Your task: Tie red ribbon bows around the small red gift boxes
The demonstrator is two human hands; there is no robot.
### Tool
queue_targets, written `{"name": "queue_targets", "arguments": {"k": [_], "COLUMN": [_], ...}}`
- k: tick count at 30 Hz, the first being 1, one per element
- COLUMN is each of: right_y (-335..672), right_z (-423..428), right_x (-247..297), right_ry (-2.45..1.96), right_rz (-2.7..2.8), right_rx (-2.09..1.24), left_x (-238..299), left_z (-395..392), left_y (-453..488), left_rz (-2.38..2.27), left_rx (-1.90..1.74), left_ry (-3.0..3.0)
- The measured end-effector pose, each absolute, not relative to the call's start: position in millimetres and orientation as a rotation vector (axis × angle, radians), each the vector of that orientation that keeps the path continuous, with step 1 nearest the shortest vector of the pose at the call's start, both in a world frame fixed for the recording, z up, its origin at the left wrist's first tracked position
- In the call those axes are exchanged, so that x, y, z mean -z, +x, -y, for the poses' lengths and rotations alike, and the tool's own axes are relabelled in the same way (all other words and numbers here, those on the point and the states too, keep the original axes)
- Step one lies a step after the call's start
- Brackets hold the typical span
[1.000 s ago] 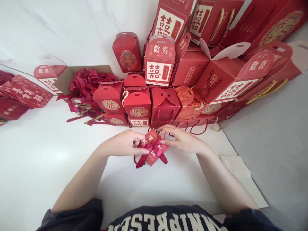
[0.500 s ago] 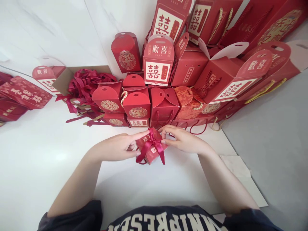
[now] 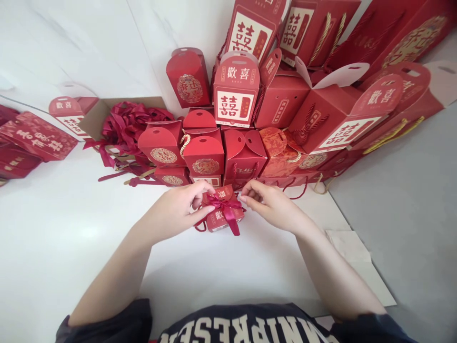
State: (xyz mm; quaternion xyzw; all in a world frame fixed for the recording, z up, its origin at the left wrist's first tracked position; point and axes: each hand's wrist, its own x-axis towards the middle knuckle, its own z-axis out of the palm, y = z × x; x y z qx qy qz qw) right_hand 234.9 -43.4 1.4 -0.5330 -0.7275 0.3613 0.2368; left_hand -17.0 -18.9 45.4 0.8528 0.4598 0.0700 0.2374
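Observation:
A small red gift box (image 3: pixel 218 222) with cream lettering stands on the white table in front of me. A crimson satin ribbon (image 3: pixel 232 220) is tied in a bow over its top, one tail hanging down the front. At the box's left, my left hand (image 3: pixel 183 205) has its thumb and index finger around the left side of the bow. My right hand (image 3: pixel 266 202) is just off the box's right side, its fingers curled and thumb close to the index finger; whatever lies between the fingertips is too small to make out. A dark red cord shows at the box's left.
Red gift boxes (image 3: pixel 203 150) are stacked behind my hands. An open cardboard box (image 3: pixel 93 116) of loose crimson ribbons (image 3: pixel 134 126) stands left of them. Larger red bags (image 3: pixel 323 33) rise at the back right. White sheets (image 3: pixel 352 247) lie near the grey surface at right.
The gift box has turned and shifted slightly away from me. My left index finger has drawn back from the box top and bent. My right hand has moved off the bow, with its fingers curled.

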Motion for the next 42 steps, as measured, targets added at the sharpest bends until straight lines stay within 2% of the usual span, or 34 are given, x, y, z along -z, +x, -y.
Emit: {"name": "queue_targets", "arguments": {"k": [3, 9, 19, 31, 36, 42], "right_y": [227, 213, 215, 209, 207, 203], "right_z": [51, 55, 52, 52, 53, 53], "right_x": [-5, 2, -2, 8, 11, 14], "right_ry": [-1.475, -1.513, -1.454, -1.442, -1.520, -1.387], "right_rz": [2.032, 2.115, 1.998, 1.776, 1.702, 1.699], "right_rx": [-1.173, -1.112, -1.300, -1.585, -1.563, -1.795], "left_x": [-34, -26, -19, -12, -7, -11], "left_z": [6, -2, -9, -19, -17, -11], "left_y": [-15, -22, -26, -22, -17, -15], "left_rz": [-1.208, -1.029, -0.960, -0.984, -1.042, -1.013], "left_rx": [-0.169, -0.175, -0.218, -0.185, -0.173, -0.141], "left_ry": [2.296, 2.447, 2.767, 2.282, 2.284, 2.332]}}
